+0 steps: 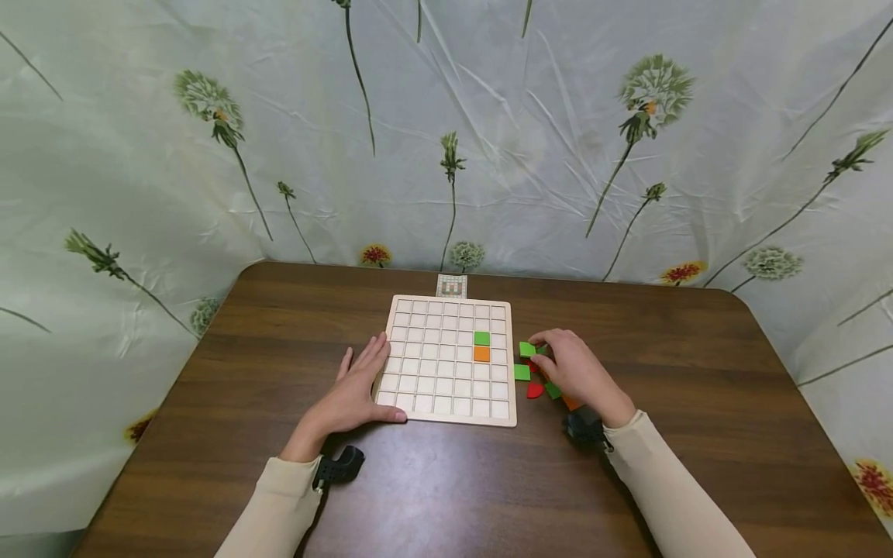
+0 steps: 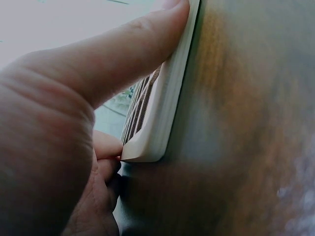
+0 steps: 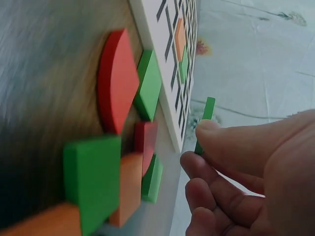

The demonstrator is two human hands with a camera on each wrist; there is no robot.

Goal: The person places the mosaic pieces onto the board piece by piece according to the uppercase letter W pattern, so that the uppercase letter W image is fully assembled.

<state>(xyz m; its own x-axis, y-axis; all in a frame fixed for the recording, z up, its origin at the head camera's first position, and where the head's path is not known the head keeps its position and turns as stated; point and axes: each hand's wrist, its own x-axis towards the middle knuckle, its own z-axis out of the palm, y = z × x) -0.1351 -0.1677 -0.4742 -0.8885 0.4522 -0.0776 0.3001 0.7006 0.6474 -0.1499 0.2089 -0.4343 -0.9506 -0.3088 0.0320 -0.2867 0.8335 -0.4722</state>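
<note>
A pale wooden grid board [image 1: 460,421] lies on the table, with a green square tile [image 1: 482,339] and an orange square tile [image 1: 481,354] in neighbouring cells. My left hand [image 1: 352,395] rests at the board's near left corner, fingers straight along the left side and thumb on the front edge. Off the board's right side, my right hand [image 1: 575,368] pinches a thin green tile [image 3: 209,109] between thumb and forefinger, raised above the pile. Beneath it are loose pieces: a red rounded piece [image 3: 118,81], a green tile [image 3: 149,83] against the board and orange tiles [image 3: 130,189].
A small printed card with a grid pattern [image 1: 452,286] lies behind the board's far edge. The brown wooden table [image 1: 314,310] ends at a pale curtain with a dandelion print [image 1: 391,155].
</note>
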